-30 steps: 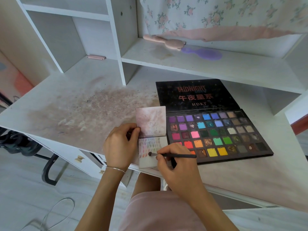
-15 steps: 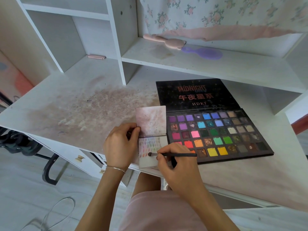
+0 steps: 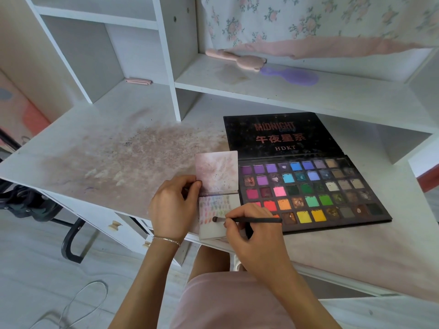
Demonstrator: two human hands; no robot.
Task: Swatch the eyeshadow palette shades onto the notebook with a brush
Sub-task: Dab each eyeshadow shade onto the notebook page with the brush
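Though level, brush [image 3: 251, 219] (bristles leftward)

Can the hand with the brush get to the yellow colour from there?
Probably yes. The right hand holds the brush over the notebook, right beside the open eyeshadow palette. The yellow shade sits in the near row, uncovered, with nothing between.

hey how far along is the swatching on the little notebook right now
Done: several rows of small colour swatches fill the upper part of the notebook's lower page. In hand: the right hand holds the brush, tip at the page, while the left hand steadies the notebook. Left: the page's bottom strip is bare; which shades of the palette remain, I cannot tell.
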